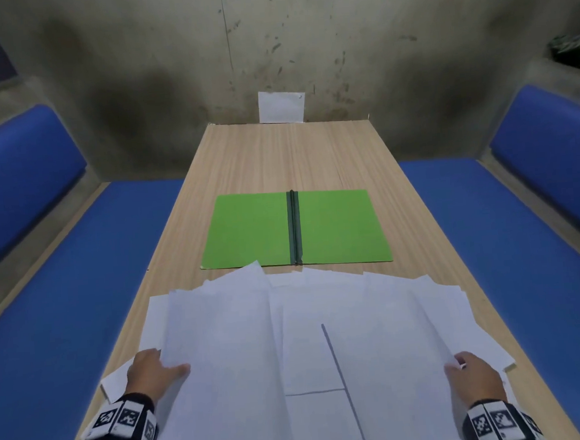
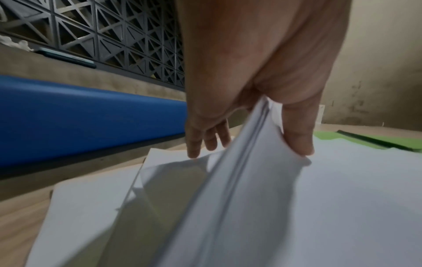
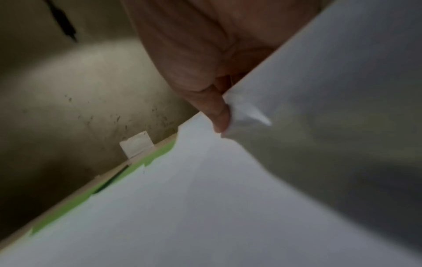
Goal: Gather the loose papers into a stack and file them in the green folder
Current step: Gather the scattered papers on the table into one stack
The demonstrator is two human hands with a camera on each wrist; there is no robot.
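Observation:
The green folder [image 1: 251, 231] lies open flat in the middle of the wooden table [image 1: 277, 155], a dark spine down its centre. Several loose white papers [image 1: 228, 344] are spread in overlapping layers across the near end. My left hand [image 1: 151, 370] pinches the left edge of a few lifted sheets [image 2: 251, 153], thumb [image 2: 297, 139] on top and fingers [image 2: 205, 137] beneath. My right hand [image 1: 471, 372] pinches the raised right edge of other sheets [image 3: 297, 126], thumb [image 3: 217, 112] pressed on the paper; its other fingers are hidden. A strip of the green folder [image 3: 95, 189] shows beyond the papers.
Blue cushioned benches [image 1: 63, 287] run along both sides of the table. A stained wall [image 1: 168, 73] closes the far end, with a small white sheet [image 1: 281, 106] leaning on it. One paper [image 1: 116, 381] overhangs the table's left edge.

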